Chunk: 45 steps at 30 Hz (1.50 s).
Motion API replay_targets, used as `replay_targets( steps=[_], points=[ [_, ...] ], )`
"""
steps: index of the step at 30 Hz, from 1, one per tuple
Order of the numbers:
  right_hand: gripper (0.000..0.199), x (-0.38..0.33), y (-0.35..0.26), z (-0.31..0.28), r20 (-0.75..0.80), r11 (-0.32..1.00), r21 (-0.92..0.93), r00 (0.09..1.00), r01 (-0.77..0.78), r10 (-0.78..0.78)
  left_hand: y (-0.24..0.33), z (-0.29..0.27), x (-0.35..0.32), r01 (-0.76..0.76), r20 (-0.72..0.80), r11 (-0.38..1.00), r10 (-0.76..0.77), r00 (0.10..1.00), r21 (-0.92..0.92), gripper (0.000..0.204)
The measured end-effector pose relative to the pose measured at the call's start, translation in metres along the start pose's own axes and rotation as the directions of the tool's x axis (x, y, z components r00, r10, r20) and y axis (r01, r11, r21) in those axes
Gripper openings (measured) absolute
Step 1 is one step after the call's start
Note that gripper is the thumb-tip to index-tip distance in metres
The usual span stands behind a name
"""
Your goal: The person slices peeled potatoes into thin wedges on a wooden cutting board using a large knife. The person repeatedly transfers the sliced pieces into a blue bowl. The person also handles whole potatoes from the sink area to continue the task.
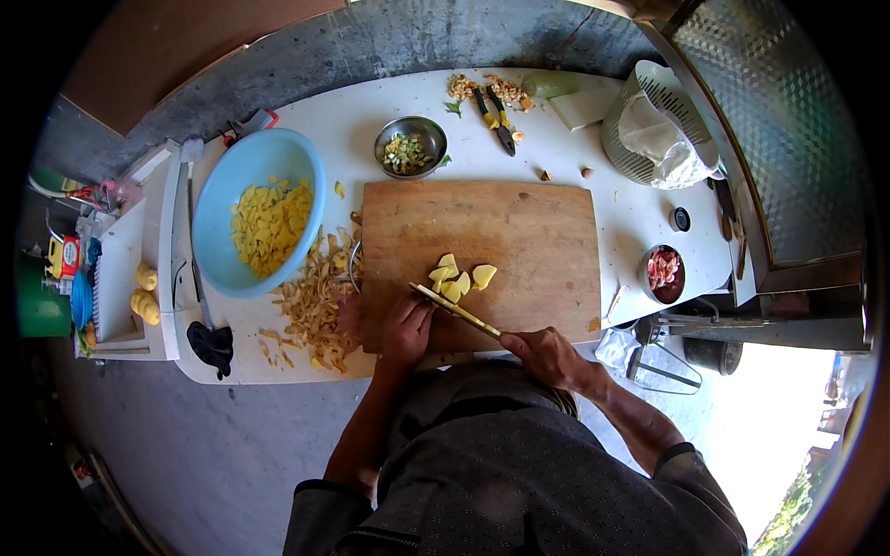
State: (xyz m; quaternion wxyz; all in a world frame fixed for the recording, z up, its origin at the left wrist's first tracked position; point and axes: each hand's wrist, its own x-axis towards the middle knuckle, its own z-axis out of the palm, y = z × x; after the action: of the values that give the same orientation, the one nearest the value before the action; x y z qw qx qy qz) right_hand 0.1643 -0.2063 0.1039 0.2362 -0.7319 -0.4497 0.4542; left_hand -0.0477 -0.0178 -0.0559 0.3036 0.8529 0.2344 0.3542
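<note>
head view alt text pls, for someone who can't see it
Seen from above, a person's right hand holds a knife over yellow potato pieces on a wooden cutting board, the left hand beside them. A blue bowl of cut potato and a pile of peelings lie to the left.

The person wears a dark grey, finely patterned shirt, its sleeves pushed up with darker cuffs; both hands bare

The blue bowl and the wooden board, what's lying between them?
In the head view, a heap of potato peels lies on the table between the blue bowl and the wooden board.
</note>
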Motion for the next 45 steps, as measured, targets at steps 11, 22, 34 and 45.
replay_targets(
  steps=[11, 22, 34, 45],
  points=[
    [0.039, 0.033, 0.089, 0.050, -0.073, 0.720, -0.588, 0.863, 0.368, -0.500, 0.001, -0.002, 0.003, -0.043, 0.011, 0.998, 0.043, 0.999, 0.048, 0.014],
    [0.052, 0.006, 0.012, 0.007, -0.014, 1.000, -0.028, 1.000, -0.004, 0.004, 0.004, -0.001, 0.003, -0.023, -0.028, 1.000, 0.023, 0.999, -0.006, 0.014],
    [0.041, 0.001, 0.011, 0.001, -0.013, 0.997, -0.002, 0.997, 0.082, -0.082, 0.004, -0.004, 0.003, -0.058, -0.008, 0.998, 0.058, 0.998, -0.010, 0.016],
    [0.047, 0.002, 0.017, -0.003, 0.047, 0.998, -0.026, 0.997, 0.059, -0.058, -0.001, -0.002, 0.001, -0.076, -0.008, 0.997, 0.076, 0.997, -0.005, 0.014]
  ],
)
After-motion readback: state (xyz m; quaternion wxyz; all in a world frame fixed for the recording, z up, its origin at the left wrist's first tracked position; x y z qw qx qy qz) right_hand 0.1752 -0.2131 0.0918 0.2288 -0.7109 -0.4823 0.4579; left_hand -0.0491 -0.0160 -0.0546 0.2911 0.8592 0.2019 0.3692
